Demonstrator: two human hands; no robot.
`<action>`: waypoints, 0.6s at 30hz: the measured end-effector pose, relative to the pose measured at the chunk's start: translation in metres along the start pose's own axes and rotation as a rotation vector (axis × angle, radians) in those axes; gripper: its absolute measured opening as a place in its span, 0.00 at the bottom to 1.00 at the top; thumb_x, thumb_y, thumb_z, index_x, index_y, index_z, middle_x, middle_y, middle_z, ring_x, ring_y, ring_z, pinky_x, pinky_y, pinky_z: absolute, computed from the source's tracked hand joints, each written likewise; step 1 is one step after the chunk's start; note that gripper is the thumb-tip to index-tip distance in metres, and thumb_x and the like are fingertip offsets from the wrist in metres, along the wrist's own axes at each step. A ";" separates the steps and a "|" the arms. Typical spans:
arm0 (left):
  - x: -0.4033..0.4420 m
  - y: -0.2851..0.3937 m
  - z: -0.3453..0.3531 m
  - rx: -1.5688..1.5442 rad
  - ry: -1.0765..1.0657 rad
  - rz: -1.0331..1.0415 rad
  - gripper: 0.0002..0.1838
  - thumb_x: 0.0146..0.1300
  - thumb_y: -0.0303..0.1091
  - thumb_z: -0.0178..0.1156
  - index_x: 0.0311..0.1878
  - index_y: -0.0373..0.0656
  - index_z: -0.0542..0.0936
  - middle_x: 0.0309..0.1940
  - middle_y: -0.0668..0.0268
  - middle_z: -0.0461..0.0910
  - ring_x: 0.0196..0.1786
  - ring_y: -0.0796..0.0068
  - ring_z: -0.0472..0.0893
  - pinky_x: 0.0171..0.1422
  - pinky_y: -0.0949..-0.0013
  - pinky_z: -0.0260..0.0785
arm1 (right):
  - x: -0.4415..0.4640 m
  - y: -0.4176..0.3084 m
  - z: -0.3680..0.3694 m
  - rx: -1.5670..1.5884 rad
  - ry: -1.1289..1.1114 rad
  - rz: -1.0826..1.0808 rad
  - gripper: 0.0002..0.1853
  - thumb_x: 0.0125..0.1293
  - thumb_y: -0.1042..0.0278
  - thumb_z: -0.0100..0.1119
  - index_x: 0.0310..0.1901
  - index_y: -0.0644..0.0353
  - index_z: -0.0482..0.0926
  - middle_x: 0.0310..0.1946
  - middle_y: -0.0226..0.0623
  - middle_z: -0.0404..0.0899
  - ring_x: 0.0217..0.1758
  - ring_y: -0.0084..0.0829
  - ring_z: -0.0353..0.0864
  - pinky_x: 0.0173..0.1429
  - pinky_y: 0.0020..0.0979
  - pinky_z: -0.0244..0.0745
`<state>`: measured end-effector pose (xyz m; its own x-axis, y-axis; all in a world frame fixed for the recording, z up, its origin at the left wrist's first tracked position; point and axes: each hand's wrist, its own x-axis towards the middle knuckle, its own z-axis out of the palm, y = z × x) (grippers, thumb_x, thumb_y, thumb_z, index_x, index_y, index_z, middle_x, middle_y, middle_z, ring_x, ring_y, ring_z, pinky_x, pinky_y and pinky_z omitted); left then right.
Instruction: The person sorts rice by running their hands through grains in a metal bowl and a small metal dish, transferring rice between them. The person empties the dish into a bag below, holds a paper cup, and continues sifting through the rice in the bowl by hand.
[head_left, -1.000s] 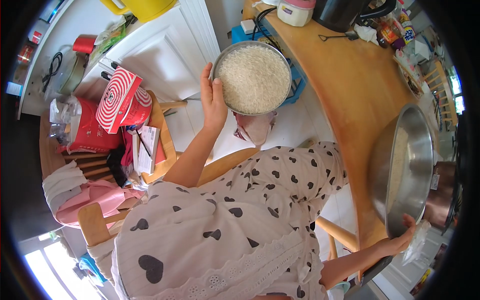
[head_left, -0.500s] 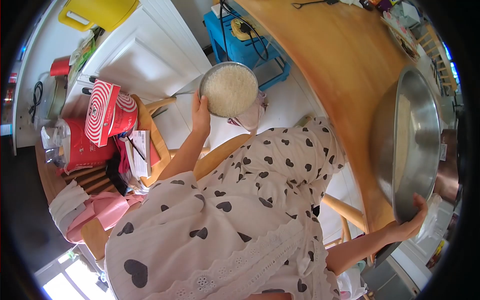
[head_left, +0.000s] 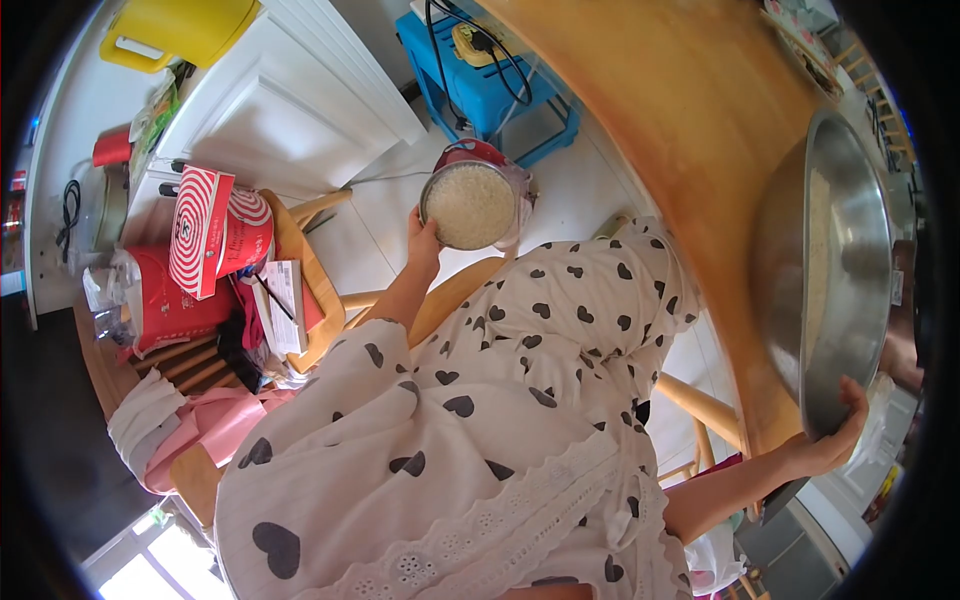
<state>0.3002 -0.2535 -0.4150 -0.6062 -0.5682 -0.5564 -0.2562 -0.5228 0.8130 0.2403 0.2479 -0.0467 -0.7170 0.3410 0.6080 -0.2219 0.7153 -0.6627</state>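
Observation:
My left hand (head_left: 424, 240) is closed on the rim of a small round metal bowl (head_left: 432, 222). White rice (head_left: 470, 205) fills the bowl, which is held level beyond my knees, over a red and pale bag (head_left: 470, 151) that it partly hides. At the right, my right hand (head_left: 838, 435) grips the near rim of a large steel basin (head_left: 785, 260), thumb over the edge. The basin sits on the wooden table and looks tilted in this wide view. A pale layer of grains (head_left: 818, 260) lies inside it.
The curved wooden table (head_left: 670, 80) runs along my right. A blue stool (head_left: 470, 85) with cables stands ahead. On my left, a wooden chair (head_left: 320, 315) carries red-and-white boxes (head_left: 200, 230). A yellow container (head_left: 185, 35) rests on the white cabinet (head_left: 285, 105).
My left hand has moved the bowl of rice down and to the right in view. More of the red bag behind it shows. My right hand keeps its grip on the basin.

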 end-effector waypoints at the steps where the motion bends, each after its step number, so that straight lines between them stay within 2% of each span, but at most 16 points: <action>1: 0.001 -0.002 0.001 0.015 0.018 -0.002 0.25 0.72 0.27 0.42 0.71 0.53 0.55 0.63 0.62 0.66 0.59 0.68 0.74 0.54 0.62 0.76 | -0.001 -0.003 0.001 0.001 0.005 0.011 0.26 0.71 0.54 0.36 0.42 0.71 0.80 0.41 0.41 0.79 0.47 0.33 0.74 0.54 0.32 0.65; 3: 0.002 -0.003 0.003 0.045 0.055 -0.005 0.26 0.71 0.25 0.43 0.71 0.51 0.54 0.63 0.59 0.66 0.59 0.66 0.74 0.54 0.60 0.76 | -0.001 -0.004 0.002 0.003 0.009 0.017 0.26 0.71 0.54 0.36 0.42 0.71 0.80 0.41 0.41 0.79 0.47 0.33 0.74 0.54 0.31 0.65; 6: 0.007 -0.008 0.003 0.127 0.104 0.030 0.27 0.68 0.23 0.43 0.70 0.52 0.54 0.63 0.59 0.66 0.57 0.63 0.76 0.48 0.60 0.79 | -0.001 -0.003 0.001 0.006 0.016 0.015 0.26 0.70 0.55 0.36 0.42 0.70 0.80 0.41 0.41 0.79 0.47 0.33 0.74 0.54 0.31 0.65; 9: 0.032 -0.029 -0.011 0.206 0.116 0.131 0.29 0.65 0.23 0.45 0.70 0.50 0.54 0.62 0.56 0.66 0.56 0.62 0.76 0.47 0.61 0.79 | -0.001 -0.005 0.003 0.011 0.029 0.023 0.26 0.70 0.55 0.36 0.42 0.70 0.80 0.41 0.41 0.79 0.46 0.32 0.74 0.53 0.31 0.65; 12: 0.043 -0.033 -0.008 0.422 0.180 0.206 0.28 0.65 0.25 0.47 0.69 0.46 0.56 0.57 0.49 0.73 0.58 0.56 0.76 0.55 0.57 0.73 | -0.002 -0.005 0.004 0.021 0.043 0.014 0.26 0.70 0.55 0.36 0.42 0.70 0.80 0.40 0.40 0.80 0.46 0.32 0.74 0.53 0.30 0.66; 15: 0.041 -0.020 0.012 0.720 0.254 0.224 0.28 0.63 0.27 0.49 0.67 0.42 0.59 0.49 0.43 0.79 0.54 0.47 0.79 0.56 0.51 0.71 | -0.002 -0.004 0.003 0.016 0.049 0.004 0.26 0.70 0.54 0.36 0.42 0.70 0.80 0.40 0.40 0.80 0.45 0.32 0.74 0.52 0.30 0.66; 18: 0.021 0.015 0.047 1.089 0.241 0.354 0.27 0.61 0.28 0.50 0.65 0.39 0.61 0.44 0.40 0.81 0.50 0.39 0.80 0.56 0.49 0.70 | -0.003 -0.006 0.004 0.003 0.053 0.004 0.27 0.70 0.54 0.36 0.42 0.70 0.80 0.40 0.40 0.80 0.45 0.33 0.74 0.52 0.31 0.66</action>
<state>0.2484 -0.2436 -0.4064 -0.6447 -0.7398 -0.1925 -0.6821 0.4431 0.5817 0.2406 0.2400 -0.0464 -0.6816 0.3755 0.6280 -0.2215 0.7121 -0.6662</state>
